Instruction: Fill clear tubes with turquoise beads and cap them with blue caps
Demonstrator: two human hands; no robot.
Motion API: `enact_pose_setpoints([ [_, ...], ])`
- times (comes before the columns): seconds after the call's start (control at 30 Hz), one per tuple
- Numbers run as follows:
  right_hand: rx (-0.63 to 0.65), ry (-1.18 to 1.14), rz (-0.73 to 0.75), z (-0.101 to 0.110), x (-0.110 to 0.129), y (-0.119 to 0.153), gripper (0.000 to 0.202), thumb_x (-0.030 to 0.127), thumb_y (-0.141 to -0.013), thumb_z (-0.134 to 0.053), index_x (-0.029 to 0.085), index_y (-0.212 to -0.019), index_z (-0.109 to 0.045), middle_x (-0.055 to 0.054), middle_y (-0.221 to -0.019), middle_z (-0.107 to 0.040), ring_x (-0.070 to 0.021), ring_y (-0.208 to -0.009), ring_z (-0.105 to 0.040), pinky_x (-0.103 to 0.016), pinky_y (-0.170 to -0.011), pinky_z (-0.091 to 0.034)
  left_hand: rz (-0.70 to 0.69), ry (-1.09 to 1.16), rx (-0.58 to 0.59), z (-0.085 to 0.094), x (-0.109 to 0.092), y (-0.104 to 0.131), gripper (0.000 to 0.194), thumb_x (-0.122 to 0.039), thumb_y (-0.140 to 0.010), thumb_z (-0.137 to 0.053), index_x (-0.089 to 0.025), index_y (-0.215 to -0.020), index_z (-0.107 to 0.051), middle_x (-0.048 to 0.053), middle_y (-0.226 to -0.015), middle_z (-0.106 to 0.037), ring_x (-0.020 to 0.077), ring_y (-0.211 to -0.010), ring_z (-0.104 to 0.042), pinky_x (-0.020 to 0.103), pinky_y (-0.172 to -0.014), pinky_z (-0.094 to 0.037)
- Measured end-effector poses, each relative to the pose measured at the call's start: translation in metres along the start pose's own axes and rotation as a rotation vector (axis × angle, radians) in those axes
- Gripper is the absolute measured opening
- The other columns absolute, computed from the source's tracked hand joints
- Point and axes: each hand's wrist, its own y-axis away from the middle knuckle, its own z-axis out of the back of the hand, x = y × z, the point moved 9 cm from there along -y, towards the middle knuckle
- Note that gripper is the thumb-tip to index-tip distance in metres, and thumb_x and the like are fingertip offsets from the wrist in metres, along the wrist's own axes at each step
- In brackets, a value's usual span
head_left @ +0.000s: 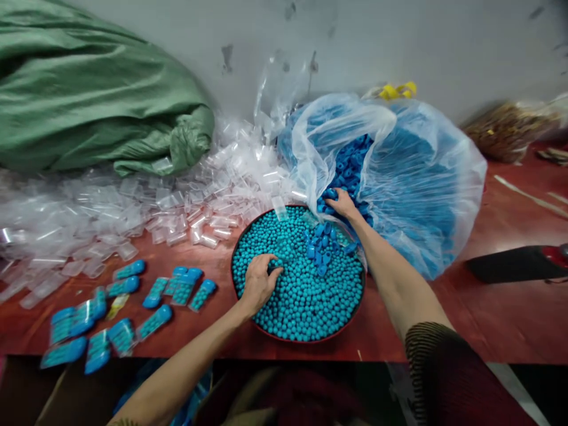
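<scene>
The left hand (260,283) is over the left part of a round tray (298,341) filled with teal beads (306,302). Its fingers and thumb are curled in a narrow pinch about a small dark teal item (275,265), which is too small and too covered to identify. The right hand (341,202) is at the open mouth of a translucent plastic bag (421,177), beyond the far right rim of the tray. Its fingers are closed on blue plastic caps (329,194); the exact number held cannot be told.

The bag bulges with further blue caps, and more loose caps (322,244) lie in a cluster on the beads, right of the tray's centre. One clear case (279,208) lies at the tray's far rim.

The tray stands on a red tabletop (399,331), near its near edge. On the near left, a group of filled cases (154,322) lies flat; these are clear, contain teal beads and have blue caps fitted. A small yellow item (118,306) lies among them. Behind them spreads a heap of empty clear cases (168,204), with a green sack (89,89) at far left. A yellow strap (399,90) shows behind the bag. A bagged brown bundle (501,130) is at far right, and a flat black blade (510,264) lies nearer, right of the bag.
</scene>
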Motion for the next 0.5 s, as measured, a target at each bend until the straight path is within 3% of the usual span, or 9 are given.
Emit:
enact_pose_setpoints([
  [0.13,0.099,-0.048,-0.026,0.006,-0.006,0.021,0.040,0.029,-0.068,-0.057,0.015,-0.106,-0.061,-0.004,-0.093,-0.067,-0.0225,-0.088,-0.061,-0.036,-0.085,-0.047,0.001,0.009,0.022,-0.003,0.000,0.000,0.018,-0.020,-0.078,-0.063,-0.019,-0.095,-0.060,0.003,-0.092,-0.067,0.0192,-0.088,-0.061,0.034,-0.083,-0.048],
  [0.27,0.088,-0.021,0.171,0.020,0.024,0.060,0.034,0.033,-0.072,-0.057,0.018,-0.101,-0.065,-0.004,-0.095,-0.067,-0.0223,-0.089,-0.060,-0.035,-0.084,-0.045,-0.042,0.024,0.010,0.000,-0.007,0.001,0.016,-0.020,-0.077,-0.064,-0.018,-0.093,-0.060,0.004,-0.091,-0.066,0.0190,-0.087,-0.060,0.034,-0.083,-0.048],
  [0.33,0.111,0.115,0.283,0.018,0.046,0.085,0.031,0.032,-0.074,-0.057,0.018,-0.101,-0.066,-0.006,-0.098,-0.066,-0.0232,-0.091,-0.059,-0.036,-0.085,-0.044,-0.081,0.019,0.013,0.001,-0.012,0.002,0.015,-0.021,-0.077,-0.065,-0.018,-0.091,-0.060,0.004,-0.088,-0.065,0.0189,-0.085,-0.059,0.034,-0.081,-0.047],
  [0.43,0.177,0.500,0.375,0.006,0.074,0.120,0.037,0.028,-0.076,-0.059,0.018,-0.112,-0.063,-0.012,-0.112,-0.062,-0.0297,-0.100,-0.054,-0.042,-0.085,-0.040,-0.129,0.017,0.031,0.000,-0.019,0.001,0.016,-0.022,-0.077,-0.066,-0.017,-0.090,-0.060,0.003,-0.084,-0.063,0.0188,-0.083,-0.058,0.033,-0.079,-0.046],
  [0.5,0.128,0.724,0.418,0.003,0.095,0.141,0.042,0.022,-0.080,-0.054,0.020,-0.122,-0.057,-0.015,-0.127,-0.054,-0.0348,-0.108,-0.047,-0.046,-0.085,-0.036,-0.135,0.023,0.049,-0.003,-0.021,0.000,0.016,-0.023,-0.077,-0.066,-0.017,-0.091,-0.060,0.003,-0.084,-0.061,0.0187,-0.083,-0.057,0.033,-0.078,-0.046],
])
